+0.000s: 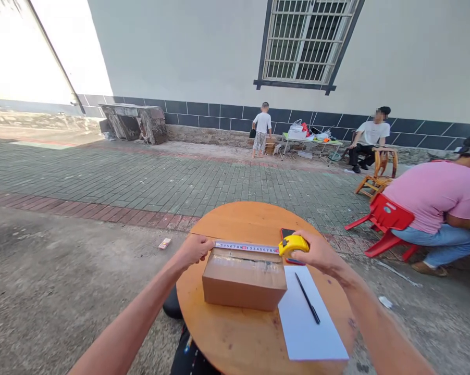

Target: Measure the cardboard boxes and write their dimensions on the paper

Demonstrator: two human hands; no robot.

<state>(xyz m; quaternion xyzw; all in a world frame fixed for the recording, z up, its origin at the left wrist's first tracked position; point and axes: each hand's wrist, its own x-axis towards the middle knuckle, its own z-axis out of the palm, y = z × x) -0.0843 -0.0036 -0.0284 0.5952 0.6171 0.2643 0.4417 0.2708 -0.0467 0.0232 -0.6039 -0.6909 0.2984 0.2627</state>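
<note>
**Tape measure stretched along the far top edge of a cardboard box**

A closed cardboard box (244, 281) lies flat on a round wooden table (238, 219), slightly on the wearer's side of its centre; all positions below are given relative to this box.

The left hand (194, 250) is at the box's far-left top corner, fingers closed and pinching the free end of the tape blade (246, 247). The blade runs straight along the box's far top edge, numbers facing up. It cannot be told whether it rests on the cardboard or lies just above it.

The right hand (321, 255) is just beyond the box's far-right corner, fingers curled around the yellow tape case (293, 244), which sits at that corner. A dark flat object (286, 232) lies on the table just behind the case, partly hidden by it; what it is cannot be told.

Immediately right of the box a white sheet of paper (311, 333) lies on the table, its near end reaching the table's rim. A black pen (307, 298) rests diagonally on the sheet, near the box's right side.

Well to the right of the box, off the table, a person in a pink shirt (434, 198) sits on a red plastic chair (383, 221). Far behind the box, along a tiled wall, a person in a white shirt (370, 135) sits beside a folding table (311, 141), and a child (261, 127) stands at its other end.
</note>
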